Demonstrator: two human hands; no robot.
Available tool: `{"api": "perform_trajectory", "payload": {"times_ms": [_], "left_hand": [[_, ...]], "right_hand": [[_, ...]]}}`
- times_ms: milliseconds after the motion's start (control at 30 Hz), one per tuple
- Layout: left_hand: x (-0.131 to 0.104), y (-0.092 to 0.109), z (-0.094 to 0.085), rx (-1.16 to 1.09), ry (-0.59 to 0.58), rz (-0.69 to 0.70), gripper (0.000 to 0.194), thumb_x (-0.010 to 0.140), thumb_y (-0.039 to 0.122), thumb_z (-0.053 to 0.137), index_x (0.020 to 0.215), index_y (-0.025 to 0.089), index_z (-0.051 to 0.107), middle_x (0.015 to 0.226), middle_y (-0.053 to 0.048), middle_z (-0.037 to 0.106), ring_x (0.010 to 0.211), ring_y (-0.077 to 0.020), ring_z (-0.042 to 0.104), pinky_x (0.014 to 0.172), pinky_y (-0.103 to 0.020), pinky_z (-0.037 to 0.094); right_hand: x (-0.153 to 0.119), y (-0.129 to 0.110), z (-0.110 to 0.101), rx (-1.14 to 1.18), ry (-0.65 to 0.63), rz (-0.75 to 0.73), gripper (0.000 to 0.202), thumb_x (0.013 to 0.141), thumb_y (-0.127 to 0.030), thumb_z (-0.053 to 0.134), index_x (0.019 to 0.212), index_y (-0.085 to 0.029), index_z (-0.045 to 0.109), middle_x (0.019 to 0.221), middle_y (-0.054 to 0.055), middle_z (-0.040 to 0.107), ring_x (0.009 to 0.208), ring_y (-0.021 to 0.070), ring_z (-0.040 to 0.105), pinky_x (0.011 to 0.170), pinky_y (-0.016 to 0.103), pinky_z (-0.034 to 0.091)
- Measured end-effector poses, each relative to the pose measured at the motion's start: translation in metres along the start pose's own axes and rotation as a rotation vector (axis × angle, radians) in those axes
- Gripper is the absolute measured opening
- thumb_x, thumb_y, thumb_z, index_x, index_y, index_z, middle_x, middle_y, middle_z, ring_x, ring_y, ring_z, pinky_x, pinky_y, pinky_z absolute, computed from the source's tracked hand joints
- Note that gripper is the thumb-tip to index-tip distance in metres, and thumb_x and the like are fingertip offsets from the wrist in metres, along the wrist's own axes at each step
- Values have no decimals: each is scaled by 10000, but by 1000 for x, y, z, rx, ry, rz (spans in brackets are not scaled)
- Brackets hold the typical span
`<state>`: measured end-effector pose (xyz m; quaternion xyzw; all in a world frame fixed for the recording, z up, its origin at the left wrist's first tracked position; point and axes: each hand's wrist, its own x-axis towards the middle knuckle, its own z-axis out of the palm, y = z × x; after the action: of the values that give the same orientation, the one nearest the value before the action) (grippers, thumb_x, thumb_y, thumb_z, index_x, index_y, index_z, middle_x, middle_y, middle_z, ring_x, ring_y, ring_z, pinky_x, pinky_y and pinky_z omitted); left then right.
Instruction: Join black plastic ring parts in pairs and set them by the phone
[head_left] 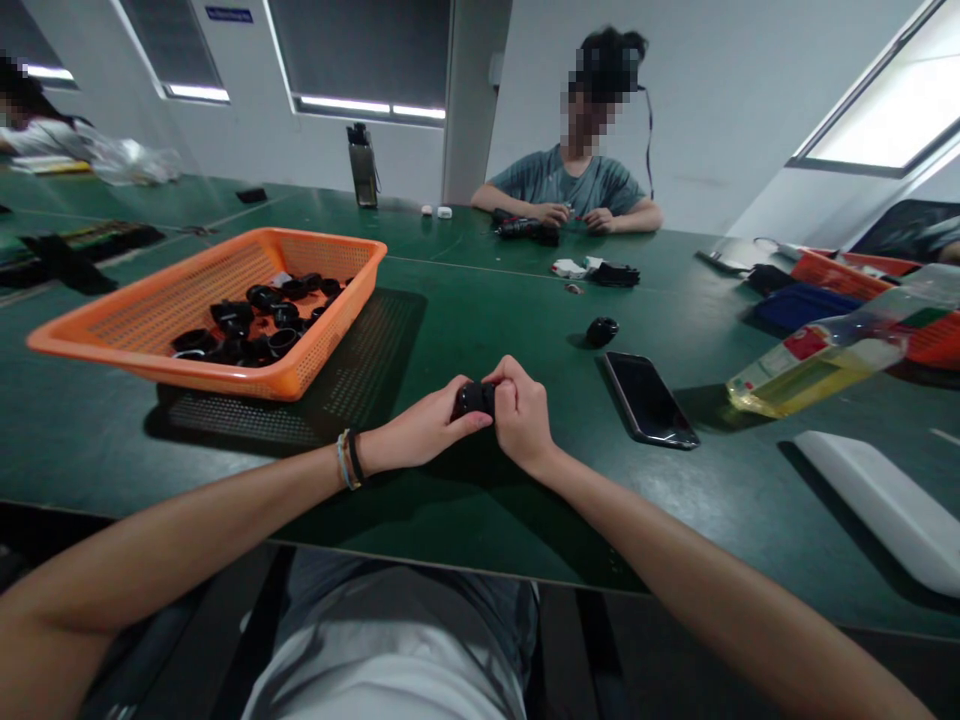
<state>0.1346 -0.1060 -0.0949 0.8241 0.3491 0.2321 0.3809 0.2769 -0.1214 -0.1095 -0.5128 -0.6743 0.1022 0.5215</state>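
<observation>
A small glossy black part (474,399) is held between my two hands, just above the green table (450,310). My left hand (427,425) grips its left side, thumb in front and fingers behind. Curled fingers of my right hand (521,412) close round its right end and hide that end. Left of my hands, an orange perforated basket (330,345) holds several black ring-like parts (283,343). Another small black part (601,331) lies on the table beyond my right hand, near a dark phone (651,398).
A tilted bottle of yellow liquid (817,370) and a white block (885,505) are at the right. Behind them are orange baskets (840,272) and a blue tray (799,308). Across the table a person (577,190) handles small items; a dark bottle (363,168) stands at the back.
</observation>
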Motion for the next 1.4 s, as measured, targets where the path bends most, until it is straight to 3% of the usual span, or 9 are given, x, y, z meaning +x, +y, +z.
{"api": "perform_trajectory", "payload": {"times_ms": [333,433,500,600,700,867,1000,1167,1400], "left_hand": [[-1,2,-4,19,0,-12,238,781,374,514,884,172,441,794,-11,532,714,-171,511,630,-273,385],[2,0,-6,-69,16,16,283,753,378,553,921,171,456,800,-5,524,717,-151,499,631,-256,390],[7,-2,-3,-231,7,6,308,773,428,523,933,176,448,728,17,488,618,-116,466,553,-224,371],[16,-7,5,-524,-19,-151,390,860,546,297,821,179,422,552,56,384,399,-69,331,397,-187,248],[23,-8,11,-594,66,-325,516,890,560,143,640,178,385,443,52,324,323,-56,268,352,-189,185],[31,-9,11,-439,282,-413,516,919,483,193,579,167,418,423,22,374,363,-82,372,380,-197,282],[34,-14,10,-214,419,-372,479,927,392,189,581,170,436,501,-15,472,464,-120,471,458,-226,360],[34,-8,8,97,436,-378,467,929,306,154,586,173,442,611,-70,574,590,-165,551,543,-255,388],[33,-2,7,423,375,-378,420,927,213,166,766,144,547,793,-132,665,746,-216,625,615,-270,412]], "right_hand": [[-2,-5,2,8,36,60,167,745,-192,290,616,-225,391,529,-20,461,497,135,436,504,256,315],[0,-2,3,-5,74,6,172,766,-196,284,638,-226,395,534,-18,472,489,131,442,494,250,323],[2,3,3,-49,90,-49,176,787,-214,287,663,-222,412,547,-14,488,488,127,451,494,245,330],[3,10,4,-146,90,-137,190,814,-249,296,716,-209,454,565,-4,525,481,120,469,497,238,341],[5,15,7,-242,80,-209,193,814,-245,303,744,-200,477,566,6,558,465,116,480,487,231,332],[12,18,17,-315,40,-302,188,784,-224,296,722,-199,472,547,16,564,457,125,482,477,235,306],[16,18,26,-290,49,-167,182,783,-207,282,701,-212,445,495,-15,498,421,116,421,462,231,260],[16,13,28,-205,77,-9,172,777,-199,284,674,-222,419,495,-22,447,438,128,405,470,241,241],[15,6,27,-69,89,130,179,782,-180,303,632,-229,385,498,-32,422,457,133,387,473,246,246]]}}
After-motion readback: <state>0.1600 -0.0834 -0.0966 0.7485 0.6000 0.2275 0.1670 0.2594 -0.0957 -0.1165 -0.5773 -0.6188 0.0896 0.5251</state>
